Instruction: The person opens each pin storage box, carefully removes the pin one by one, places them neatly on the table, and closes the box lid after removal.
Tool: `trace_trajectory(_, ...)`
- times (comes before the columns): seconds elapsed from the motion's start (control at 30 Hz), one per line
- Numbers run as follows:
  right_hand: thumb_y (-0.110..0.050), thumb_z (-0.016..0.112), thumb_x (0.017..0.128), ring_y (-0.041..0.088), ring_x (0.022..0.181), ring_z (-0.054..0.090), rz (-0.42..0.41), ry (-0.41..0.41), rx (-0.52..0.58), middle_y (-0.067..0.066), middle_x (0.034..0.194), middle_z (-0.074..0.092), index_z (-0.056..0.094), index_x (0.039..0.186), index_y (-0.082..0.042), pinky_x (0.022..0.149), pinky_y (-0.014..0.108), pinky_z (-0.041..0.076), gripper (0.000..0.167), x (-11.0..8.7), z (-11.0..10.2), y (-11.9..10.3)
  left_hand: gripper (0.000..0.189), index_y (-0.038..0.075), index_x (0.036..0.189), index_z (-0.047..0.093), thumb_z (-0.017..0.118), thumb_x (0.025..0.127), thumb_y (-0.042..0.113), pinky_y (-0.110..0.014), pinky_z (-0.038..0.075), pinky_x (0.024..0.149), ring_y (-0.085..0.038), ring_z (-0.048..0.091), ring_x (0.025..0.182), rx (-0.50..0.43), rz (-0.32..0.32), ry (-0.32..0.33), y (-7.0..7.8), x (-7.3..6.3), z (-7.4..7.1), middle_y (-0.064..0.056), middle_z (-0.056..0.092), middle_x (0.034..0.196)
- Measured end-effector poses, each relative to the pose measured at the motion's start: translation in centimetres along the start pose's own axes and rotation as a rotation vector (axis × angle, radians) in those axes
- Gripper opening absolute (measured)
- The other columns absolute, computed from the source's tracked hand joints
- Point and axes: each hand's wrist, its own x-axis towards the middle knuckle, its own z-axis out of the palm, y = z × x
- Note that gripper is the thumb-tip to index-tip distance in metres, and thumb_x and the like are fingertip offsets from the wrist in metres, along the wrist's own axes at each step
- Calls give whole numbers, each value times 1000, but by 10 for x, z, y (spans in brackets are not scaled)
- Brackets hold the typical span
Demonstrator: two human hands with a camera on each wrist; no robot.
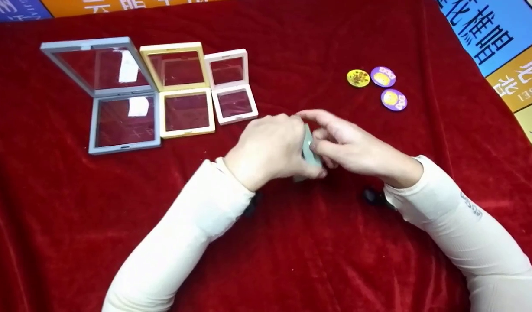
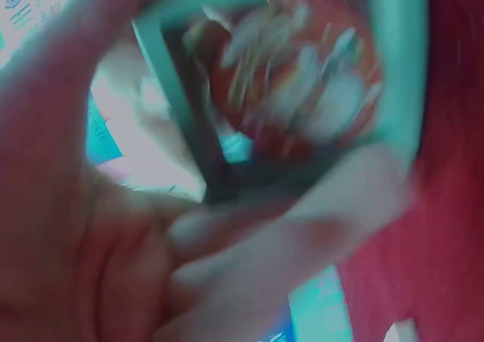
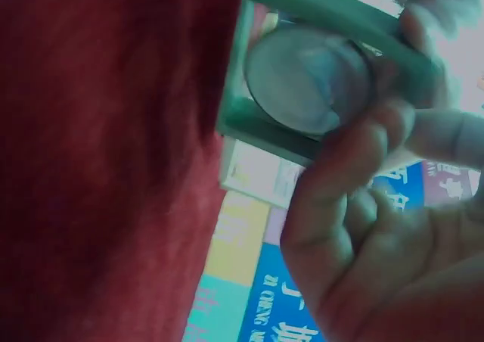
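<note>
A small mint-green display frame is up off the cloth between both hands. My left hand grips it, thumb along its near side, fingers over the far side. From the right, my right hand pinches the same frame with thumb and curled fingers. Inside the frame, in the left wrist view, sits a round badge with a reddish, blurred picture. The right wrist view shows the grey back of the badge within the green border. Hands hide much of the frame in the head view.
Grey, yellow and white display frames stand opened at left. At right lie a yellow badge and two purple badges. Red cloth covers the table; printed panels border it.
</note>
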Motion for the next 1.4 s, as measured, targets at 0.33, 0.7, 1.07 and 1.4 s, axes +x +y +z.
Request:
trace_trajectory(0.33,-7,36,86,20,50,47,91,-149,-7,11,74,56,34,139,-35,47,31,42,60,6,-5,4,59,16,89,65,77,59,66,-39,52,67,-20,63,76,-8,-71,-29,4,1,0,0,65,83)
trace_trajectory(0.7,-10,35,92,22,51,45,67,-207,-39,15,74,53,33,134,-33,47,31,40,48,2,-11,4,63,16,99,64,76,61,64,-40,53,69,-22,65,84,101,-97,-96,10,7,0,-1,65,92)
trace_trajectory(1.07,-16,37,96,19,50,42,76,-307,-20,9,68,48,26,131,-24,50,28,38,38,11,-17,5,64,15,100,62,78,60,62,-41,53,69,-23,66,83,98,-93,-77,8,3,-1,-3,66,91)
trace_trajectory(1.4,-12,37,92,17,50,44,92,-224,-179,8,68,52,31,133,-29,48,29,40,44,10,-12,1,68,14,105,61,78,60,62,-43,53,72,-24,66,88,70,-97,-76,7,5,4,-3,67,95)
